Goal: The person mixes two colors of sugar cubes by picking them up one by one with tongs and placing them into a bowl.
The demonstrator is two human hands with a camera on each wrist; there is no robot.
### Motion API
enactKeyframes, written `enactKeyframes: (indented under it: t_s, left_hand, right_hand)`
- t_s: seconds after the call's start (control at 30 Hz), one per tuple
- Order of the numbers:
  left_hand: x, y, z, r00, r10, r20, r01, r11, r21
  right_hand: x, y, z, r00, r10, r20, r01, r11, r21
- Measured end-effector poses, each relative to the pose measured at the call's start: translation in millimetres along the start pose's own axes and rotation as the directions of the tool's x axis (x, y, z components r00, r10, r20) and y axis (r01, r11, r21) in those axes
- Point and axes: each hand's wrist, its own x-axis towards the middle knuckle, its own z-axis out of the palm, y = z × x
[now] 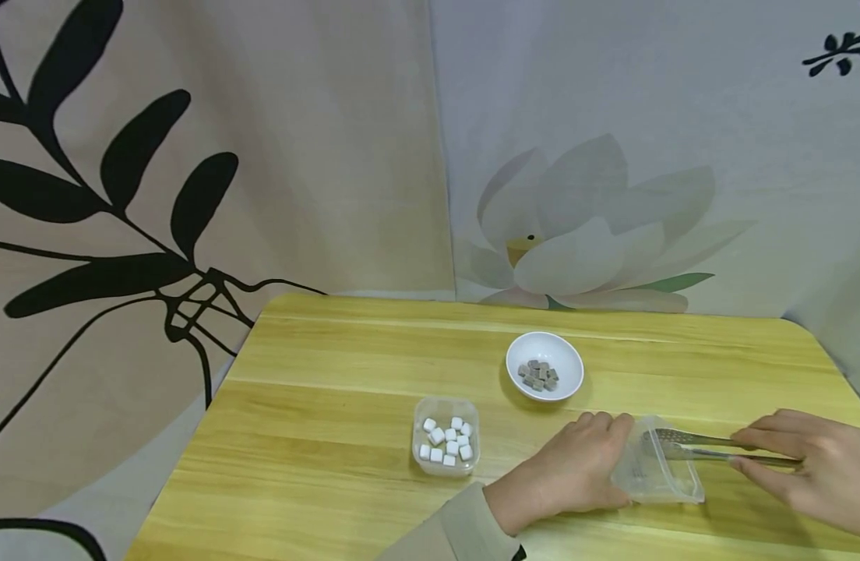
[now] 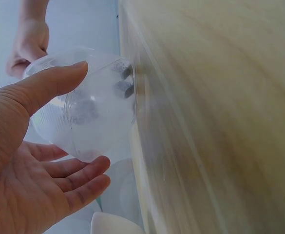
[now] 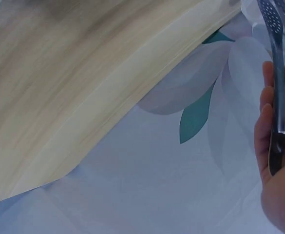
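My left hand (image 1: 573, 465) grips a clear plastic container (image 1: 650, 477) at its base, tipping it on its side with the mouth facing right. In the left wrist view, the thumb lies across one side and the fingers support the other. A few dark grey cubes (image 2: 124, 88) show through the wall at the side nearest the table. My right hand (image 1: 812, 467) holds metal tongs (image 1: 706, 439) between thumb and fingers. Their tips reach inside the container's mouth. In the right wrist view, one tong tip shows a perforated face; whether anything is pinched there I cannot tell.
A white bowl (image 1: 544, 344) with several grey-brown cubes (image 1: 540, 375) stands behind the left hand. Left of that hand is a second clear container (image 1: 421, 405) with several white cubes (image 1: 437, 436). All stand on a wooden table (image 1: 318, 436) before a printed curtain (image 1: 346, 156).
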Motion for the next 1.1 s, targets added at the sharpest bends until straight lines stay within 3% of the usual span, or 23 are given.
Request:
enactKeyframes:
  t_s: [0.13, 0.27, 0.33, 0.43, 0.53, 0.6, 0.7, 0.77, 0.97, 1.07, 1.1]
  left_hand:
    - [-0.2, 0.5, -0.3, 1.000, -0.008, 0.007, 0.008, 1.000, -0.002]
    - [-0.7, 0.6, -0.3, 1.000, -0.006, 0.003, 0.006, 1.000, 0.000]
    - [-0.7, 0.2, -0.1, 1.000, -0.003, -0.001, 0.003, 1.000, 0.003]
    - [-0.7, -0.1, 0.1, 1.000, -0.002, -0.001, 0.002, 1.000, 0.001]
    - [-0.5, -0.3, 0.5, 1.000, -0.002, 0.003, 0.002, 1.000, -0.003]
    - [-0.3, -0.3, 0.8, 1.000, -0.001, 0.005, 0.001, 1.000, -0.003]
    - [-0.6, -0.7, 1.2, 1.000, -0.006, 0.008, 0.006, 1.000, -0.007]
    - [-0.7, -0.8, 1.3, 1.000, -0.010, 0.011, 0.010, 1.000, -0.010]
    - [-0.9, -1.0, 0.9, 1.000, -0.020, 0.019, 0.020, 1.000, -0.013]
    - [-0.2, -0.4, 0.6, 1.000, -0.022, 0.018, 0.022, 1.000, -0.008]
    - [0.2, -0.1, 0.5, 1.000, -0.023, 0.019, 0.023, 1.000, -0.008]
  right_hand:
    - [-6.0, 3.2, -5.4, 0.995, 0.096, 0.024, -0.097, 0.995, 0.037]
    - [-12.5, 2.7, -10.3, 0.968, 0.241, 0.071, -0.246, 0.966, 0.075]
    - [-15.7, 2.3, -11.2, 0.943, 0.319, 0.091, -0.327, 0.940, 0.095]
    - [-20.3, 4.0, -12.8, 0.886, 0.442, 0.143, -0.458, 0.881, 0.118]
    - [-23.4, 7.4, -14.4, 0.839, 0.517, 0.171, -0.540, 0.830, 0.140]
    - [-23.5, 10.4, -15.2, 0.841, 0.518, 0.158, -0.540, 0.825, 0.167]
    - [-18.9, 13.2, -14.5, 0.866, 0.490, 0.100, -0.499, 0.831, 0.246]
    - [-13.0, 12.2, -13.0, 0.871, 0.485, 0.071, -0.484, 0.828, 0.282]
    - [14.2, 3.5, -3.1, 0.816, 0.564, 0.129, -0.577, 0.777, 0.252]
    - [29.7, 1.0, 5.7, 0.813, 0.566, 0.139, -0.581, 0.767, 0.273]
    - [34.4, 0.4, 9.8, 0.822, 0.555, 0.130, -0.566, 0.768, 0.300]
